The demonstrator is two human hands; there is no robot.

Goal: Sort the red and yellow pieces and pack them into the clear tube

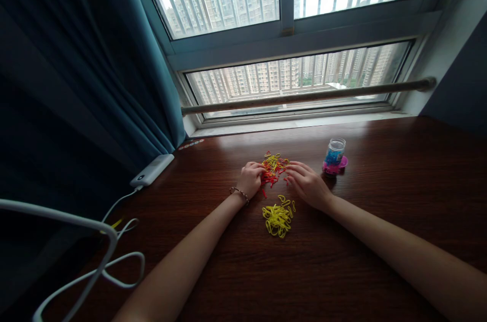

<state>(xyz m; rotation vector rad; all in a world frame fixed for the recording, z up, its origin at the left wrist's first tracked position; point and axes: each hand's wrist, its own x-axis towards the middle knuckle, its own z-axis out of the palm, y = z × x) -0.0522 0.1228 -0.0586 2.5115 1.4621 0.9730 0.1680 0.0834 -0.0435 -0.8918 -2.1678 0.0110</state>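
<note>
A loose pile of small red, orange and yellow rubber bands lies on the wooden table between my two hands. My left hand, with a bracelet at its wrist, rests at the pile's left edge. Its fingers are curled in against the bands, and whatever they may hold is hidden. From the right, my right hand reaches to the pile with its fingers stretched out and fingertips at the bands' edge. Closer to me sits a separate heap of yellow rubber bands, apart from both hands.
A clear jar with blue contents stands right of my right hand, a pink lid beside it. At the left, a white power strip and a looped white cable lie by the blue curtain. A window is behind the table.
</note>
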